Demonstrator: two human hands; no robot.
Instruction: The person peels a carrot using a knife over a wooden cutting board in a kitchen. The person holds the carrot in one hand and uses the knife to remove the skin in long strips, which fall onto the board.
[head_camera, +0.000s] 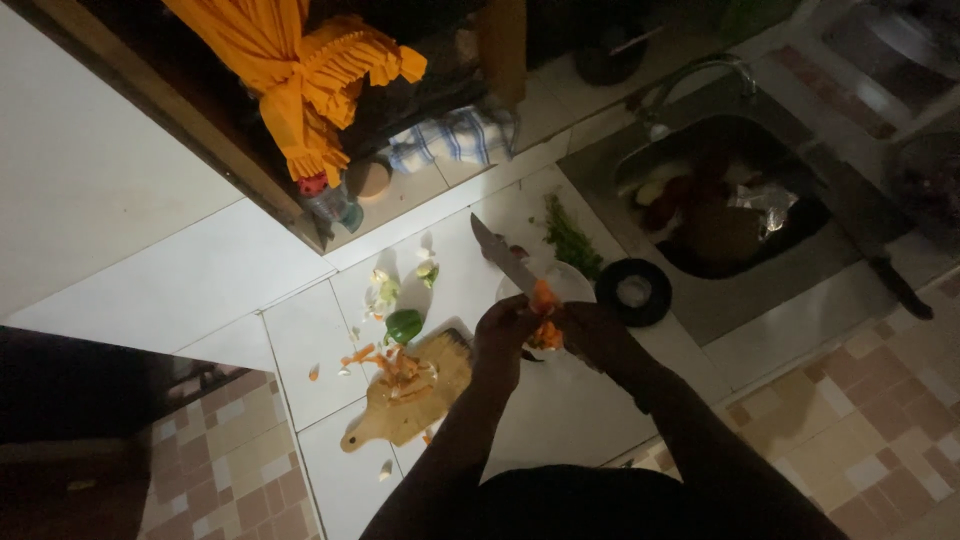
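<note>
My left hand holds an orange carrot over the white tiled counter. My right hand grips a knife whose long blade points up and to the left, lying against the carrot. Orange peelings hang between the two hands. Below the hands there seems to be a clear bowl, dimly seen. The light is low and the fingers are hard to make out.
A wooden cutting board with carrot peelings lies left of my hands, with a green pepper and vegetable scraps above it. Green herbs, a black round lid and a steel sink with dishes lie to the right. An orange cloth hangs at the top.
</note>
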